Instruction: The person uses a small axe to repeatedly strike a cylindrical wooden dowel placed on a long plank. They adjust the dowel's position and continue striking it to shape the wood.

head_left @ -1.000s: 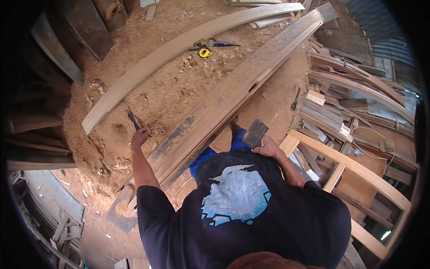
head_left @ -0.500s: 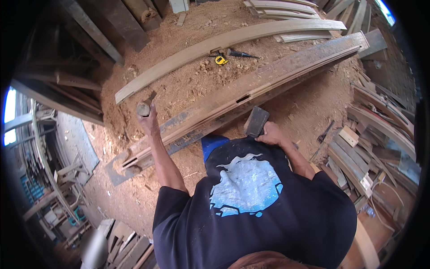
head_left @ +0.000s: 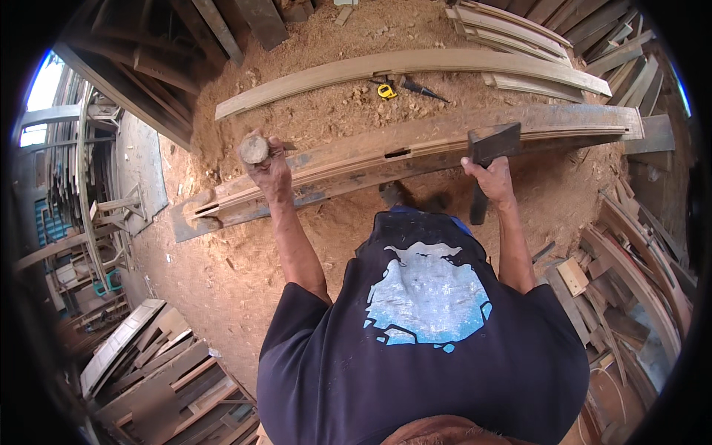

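My left hand (head_left: 273, 176) is wrapped round a chisel (head_left: 255, 149); the round wooden butt of its handle faces up, and a short bit of blade sticks out to the right. Beneath that hand runs a long, grooved wooden beam (head_left: 330, 172), with a dark slot cut near its middle. Held in my right hand (head_left: 492, 180) is a dark, block-headed mallet (head_left: 495, 143), its handle end showing below the fist. The mallet head hides part of the beam's right half, and I cannot tell how high it hangs above the wood.
Beyond the beam a curved pale board (head_left: 311, 80) lies on sawdust. A yellow tape measure (head_left: 386, 91) and a dark pointed tool (head_left: 424, 90) lie close to it. Stacked boards (head_left: 512, 37) stand at far right. Scrap wood (head_left: 170, 371) is piled at lower left, more offcuts (head_left: 630, 259) at right.
My right hand has swung the mallet forward from beside my body to over the beam. My left hand keeps the chisel and sits nearer the beam. The whole view has turned slightly.
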Demonstrator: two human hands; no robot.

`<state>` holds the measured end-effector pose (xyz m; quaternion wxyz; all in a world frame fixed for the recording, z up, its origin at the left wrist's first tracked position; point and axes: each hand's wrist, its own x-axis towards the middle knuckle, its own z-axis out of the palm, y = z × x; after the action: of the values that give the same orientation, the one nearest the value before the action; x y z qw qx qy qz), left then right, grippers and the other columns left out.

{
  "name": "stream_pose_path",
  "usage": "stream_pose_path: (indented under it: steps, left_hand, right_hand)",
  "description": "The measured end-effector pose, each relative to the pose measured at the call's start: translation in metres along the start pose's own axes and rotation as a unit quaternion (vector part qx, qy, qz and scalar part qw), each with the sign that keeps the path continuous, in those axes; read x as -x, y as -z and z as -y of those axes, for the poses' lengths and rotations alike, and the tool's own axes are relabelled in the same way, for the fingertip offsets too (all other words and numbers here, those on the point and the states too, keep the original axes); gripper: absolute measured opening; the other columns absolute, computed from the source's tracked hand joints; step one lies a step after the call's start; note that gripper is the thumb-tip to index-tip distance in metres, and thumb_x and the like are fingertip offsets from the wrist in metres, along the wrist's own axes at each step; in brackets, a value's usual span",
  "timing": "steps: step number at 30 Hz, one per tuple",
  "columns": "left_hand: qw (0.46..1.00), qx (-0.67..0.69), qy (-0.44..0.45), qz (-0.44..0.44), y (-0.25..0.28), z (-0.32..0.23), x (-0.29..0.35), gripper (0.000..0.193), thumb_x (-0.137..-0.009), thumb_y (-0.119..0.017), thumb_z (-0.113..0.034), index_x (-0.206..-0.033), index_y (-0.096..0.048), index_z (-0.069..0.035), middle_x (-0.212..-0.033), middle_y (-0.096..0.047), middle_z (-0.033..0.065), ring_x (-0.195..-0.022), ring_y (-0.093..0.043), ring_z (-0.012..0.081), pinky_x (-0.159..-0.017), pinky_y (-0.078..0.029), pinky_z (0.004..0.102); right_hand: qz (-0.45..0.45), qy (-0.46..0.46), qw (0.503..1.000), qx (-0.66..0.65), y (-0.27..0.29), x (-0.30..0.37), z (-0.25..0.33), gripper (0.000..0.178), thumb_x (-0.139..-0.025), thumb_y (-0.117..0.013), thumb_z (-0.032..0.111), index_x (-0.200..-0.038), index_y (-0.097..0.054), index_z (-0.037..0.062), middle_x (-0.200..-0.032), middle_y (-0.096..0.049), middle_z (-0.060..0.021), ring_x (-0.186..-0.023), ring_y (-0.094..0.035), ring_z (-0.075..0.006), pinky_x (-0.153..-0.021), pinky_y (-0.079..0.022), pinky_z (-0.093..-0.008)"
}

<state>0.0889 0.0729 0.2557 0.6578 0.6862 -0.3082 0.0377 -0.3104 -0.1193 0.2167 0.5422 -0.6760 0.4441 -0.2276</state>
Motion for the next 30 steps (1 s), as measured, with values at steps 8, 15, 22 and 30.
stream_pose_path:
  steps: [8, 15, 22, 30]
  left_hand:
    - [0.968, 0.165, 0.19, 0.007, -0.077, -0.011, 0.021, 0.033, -0.099, -0.066, -0.027, -0.122, -0.054, -0.007, -0.083, -0.069, 0.0033, -0.079, -0.066, 0.0165, -0.073, -0.054, 0.0318]
    - [0.941, 0.198, 0.264, 0.073, -0.119, -0.009, 0.037, 0.036, -0.092, -0.063, -0.002, -0.126, -0.051, -0.002, -0.101, -0.066, 0.0069, -0.092, -0.063, 0.0179, -0.088, -0.05, 0.0331]
    - [0.958, -0.047, 0.265, 0.102, -0.136, -0.048, 0.042, 0.033, -0.088, -0.078, -0.011, -0.114, -0.061, 0.003, -0.097, -0.071, 0.0075, -0.093, -0.067, 0.0158, -0.084, -0.054, 0.0332]
    - [0.939, 0.038, 0.245, -0.237, -0.158, -0.061, 0.085, 0.025, -0.091, -0.075, -0.009, -0.096, -0.051, -0.005, -0.078, -0.061, -0.0005, -0.069, -0.059, 0.0078, -0.062, -0.051, 0.0252]
  right_hand:
    - [-0.05, -0.09, 0.994, -0.038, 0.015, 0.0, -0.005, 0.024, -0.084, -0.079, 0.021, -0.077, -0.069, 0.0012, -0.069, -0.065, -0.0004, -0.062, -0.06, -0.0091, -0.059, -0.047, -0.0254]
    - [0.19, -0.078, 0.978, 0.031, 0.029, -0.055, -0.012, 0.026, -0.087, -0.074, 0.025, -0.086, -0.065, 0.0008, -0.07, -0.064, -0.0018, -0.061, -0.059, -0.0092, -0.057, -0.048, -0.0284]
    - [0.397, -0.015, 0.906, 0.143, 0.02, -0.153, 0.03, 0.049, -0.081, -0.074, 0.035, -0.107, -0.065, -0.0057, -0.076, -0.063, -0.0102, -0.07, -0.062, -0.0202, -0.065, -0.05, -0.0355]
    - [0.507, 0.091, 0.842, 0.157, 0.001, -0.241, 0.112, 0.053, -0.081, -0.074, 0.035, -0.114, -0.065, -0.0059, -0.089, -0.067, -0.0125, -0.083, -0.061, -0.0201, -0.077, -0.049, -0.0356]
